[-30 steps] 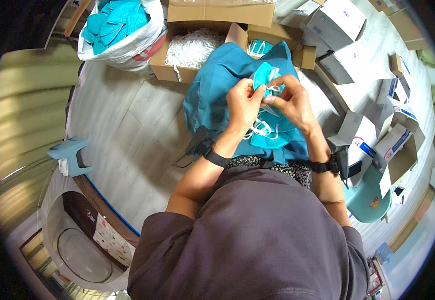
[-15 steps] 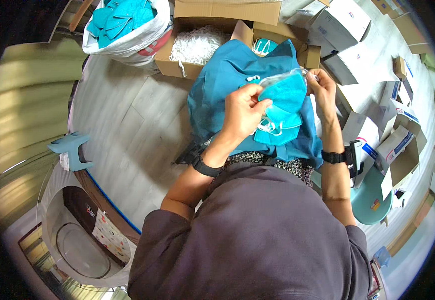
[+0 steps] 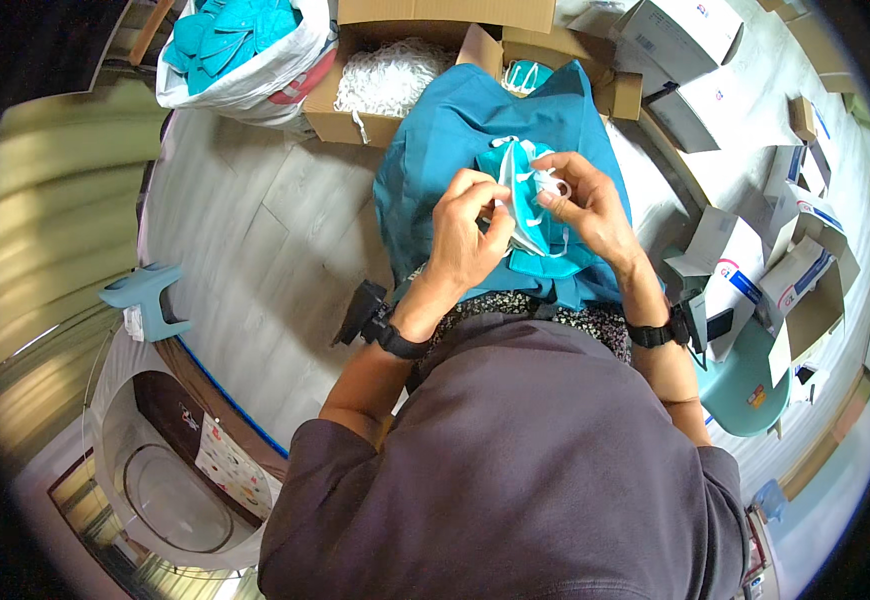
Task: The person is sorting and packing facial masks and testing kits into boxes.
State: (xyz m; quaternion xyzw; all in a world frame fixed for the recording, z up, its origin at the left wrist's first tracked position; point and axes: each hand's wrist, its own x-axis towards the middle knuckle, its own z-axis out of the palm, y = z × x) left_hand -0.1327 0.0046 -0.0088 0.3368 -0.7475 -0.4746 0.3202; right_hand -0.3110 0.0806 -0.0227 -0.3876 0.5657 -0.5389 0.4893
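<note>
Over the lap, both hands meet on a teal face mask (image 3: 527,205): left hand (image 3: 467,232) pinches its near edge, right hand (image 3: 583,205) grips the far side, fingers at a white ear loop (image 3: 553,186). Best kept taut between both pinches, I'd judge, so the loop stays untangled. Mask sits above a teal cloth (image 3: 460,140) draped over the knees. Beyond: cardboard box of white loops (image 3: 387,78), white sack of teal masks (image 3: 240,50). Small white cartons (image 3: 745,265) crowd the right elbow; reaching that way looks cramped.
</note>
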